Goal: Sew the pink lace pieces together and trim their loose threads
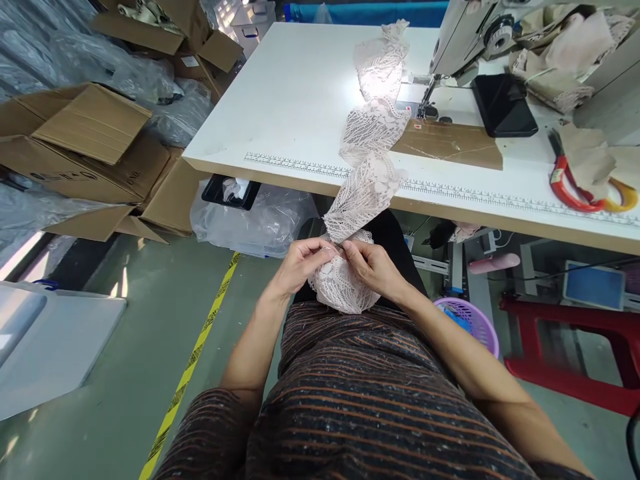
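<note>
Lace (345, 283), a pale pinkish openwork strip with scalloped edges, lay bunched on the lap against a dark shirt with thin brown stripes (350, 400). Left hand (303, 263): thumb and fingers pressed together, pinching the lace at the top of the bunch. Right hand (373, 267): likewise pinching it, just beside the left thumb. From there the strip rose over the front edge of a white-topped sewing table (280, 93) and ran, loosely folded, to its far edge. A printed black ruler scale (300, 165) followed the front edge, crossed by the lace. Near that edge, toward the right, lay scissors with red and yellow handles (563, 179). Farther in, a flat brown cardboard piece (455, 143) lay right of the strip; contact between them could not be told. Beyond it was a flat black rectangular phone (505, 103), near a white sewing machine (465, 40). Crumpled beige and pale fabric (565, 53) was heaped past the phone, toward the far right.
</note>
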`<state>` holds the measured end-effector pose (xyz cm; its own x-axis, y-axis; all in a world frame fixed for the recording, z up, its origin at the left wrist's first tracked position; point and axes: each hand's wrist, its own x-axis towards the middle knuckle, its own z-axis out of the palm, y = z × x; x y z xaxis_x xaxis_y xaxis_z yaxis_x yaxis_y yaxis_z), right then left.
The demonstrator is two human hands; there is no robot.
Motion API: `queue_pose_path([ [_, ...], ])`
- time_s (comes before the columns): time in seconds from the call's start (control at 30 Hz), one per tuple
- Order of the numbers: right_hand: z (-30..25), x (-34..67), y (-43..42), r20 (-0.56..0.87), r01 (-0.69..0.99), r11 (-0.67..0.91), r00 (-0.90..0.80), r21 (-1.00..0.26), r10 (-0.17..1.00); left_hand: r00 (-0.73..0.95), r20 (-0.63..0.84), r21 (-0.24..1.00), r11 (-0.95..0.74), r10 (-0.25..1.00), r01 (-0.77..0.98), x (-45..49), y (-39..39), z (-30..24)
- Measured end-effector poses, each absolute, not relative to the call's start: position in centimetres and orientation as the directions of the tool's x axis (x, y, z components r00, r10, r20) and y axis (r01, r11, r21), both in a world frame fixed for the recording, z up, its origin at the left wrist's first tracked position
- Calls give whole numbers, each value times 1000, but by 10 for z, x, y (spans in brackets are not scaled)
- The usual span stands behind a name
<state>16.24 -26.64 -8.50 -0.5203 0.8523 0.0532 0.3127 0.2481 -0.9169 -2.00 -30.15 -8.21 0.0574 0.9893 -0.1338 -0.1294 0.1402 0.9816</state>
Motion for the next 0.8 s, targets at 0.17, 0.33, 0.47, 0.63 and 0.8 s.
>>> queue_pose_path([
  [0.17,-85,162,-269,40,337,253,-528,-907,848,56,-165,971,172,985,-163,-18,-301,-78],
  [0.33,-89,162,-267,92,400,294,-452,-868,887,106,-193,963,209,975,-169,-20,-300,-79],
  [0.47,-88,173,-267,92,326,234,-398,-916,913,34,-253,952,255,967,-173,-35,-273,-95],
  [0.63,-78,184,-271,111,209,189,-335,-959,936,-125,-247,959,224,961,-174,-42,-207,-125],
  [0.8,-76,186,-271,174,155,227,-299,-961,938,130,-245,961,259,961,-101,-21,-182,-131],
])
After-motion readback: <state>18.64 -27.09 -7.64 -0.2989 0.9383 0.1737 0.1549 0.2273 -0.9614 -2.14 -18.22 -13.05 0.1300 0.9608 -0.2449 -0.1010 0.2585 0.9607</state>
